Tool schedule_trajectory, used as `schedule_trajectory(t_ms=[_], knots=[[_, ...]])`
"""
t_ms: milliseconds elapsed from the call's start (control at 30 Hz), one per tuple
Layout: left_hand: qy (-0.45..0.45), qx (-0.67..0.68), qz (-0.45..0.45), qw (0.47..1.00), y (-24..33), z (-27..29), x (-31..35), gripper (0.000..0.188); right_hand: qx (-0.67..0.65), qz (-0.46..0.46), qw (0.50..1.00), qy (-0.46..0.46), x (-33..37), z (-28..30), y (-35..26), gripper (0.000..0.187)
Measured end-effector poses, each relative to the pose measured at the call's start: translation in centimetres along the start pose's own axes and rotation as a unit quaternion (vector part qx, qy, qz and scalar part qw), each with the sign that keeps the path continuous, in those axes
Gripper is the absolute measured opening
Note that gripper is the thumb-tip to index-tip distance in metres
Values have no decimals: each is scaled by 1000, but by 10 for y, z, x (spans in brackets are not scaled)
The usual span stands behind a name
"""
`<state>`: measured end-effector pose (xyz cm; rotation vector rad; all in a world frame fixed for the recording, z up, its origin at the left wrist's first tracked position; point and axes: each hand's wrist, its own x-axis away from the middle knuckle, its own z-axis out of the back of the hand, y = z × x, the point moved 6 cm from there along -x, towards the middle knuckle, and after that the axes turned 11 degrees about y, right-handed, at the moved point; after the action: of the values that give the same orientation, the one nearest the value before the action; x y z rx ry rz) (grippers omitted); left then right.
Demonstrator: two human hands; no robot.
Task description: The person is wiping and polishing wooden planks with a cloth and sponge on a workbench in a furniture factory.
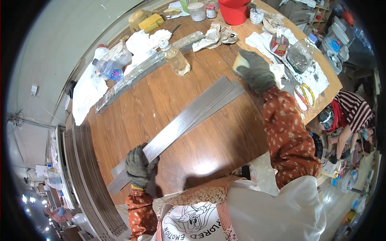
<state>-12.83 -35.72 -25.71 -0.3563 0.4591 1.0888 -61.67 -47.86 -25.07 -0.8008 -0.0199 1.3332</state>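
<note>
Two or more long, thin grey strips with a brushed or wood-like grain lie diagonally on the brown tabletop, overlapping and slightly fanned at the far end. Around their near left end my left hand, in a dark grey work glove, is closed, with the strip ends sticking out past it. My right hand, gloved the same way, grips a pale yellow sponge beyond the strips' far right end. The sponge is apart from the strips; whether it touches the table I cannot tell. A clear bottle of yellowish liquid stands beyond the strips.
A long metal-coloured bar runs along the table's far left, with white rags behind. Scissors, a plastic jug and a red container sit to the right and back. Stacked brown strips stand left. Another person bends at far right.
</note>
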Motion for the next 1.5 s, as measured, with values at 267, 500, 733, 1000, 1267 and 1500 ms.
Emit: schedule_trajectory(t_ms=[267,500,733,1000,1267,1500], knots=[[-130,75,10,989,13,-24,-44,76,-84,-29,996,-5,34,7,28,66],[-89,62,-2,994,36,-31,-50,68,-87,10,995,41,76,19,20,61],[-88,46,-13,995,35,-28,-47,67,-134,-85,987,9,102,54,5,56],[-81,106,21,991,37,-12,-58,67,21,101,991,82,116,41,10,55],[-41,53,30,997,21,-23,-40,73,-176,65,979,84,103,16,-72,58],[36,39,59,997,-19,-28,-7,74,-337,28,940,-49,79,-30,-147,56]])
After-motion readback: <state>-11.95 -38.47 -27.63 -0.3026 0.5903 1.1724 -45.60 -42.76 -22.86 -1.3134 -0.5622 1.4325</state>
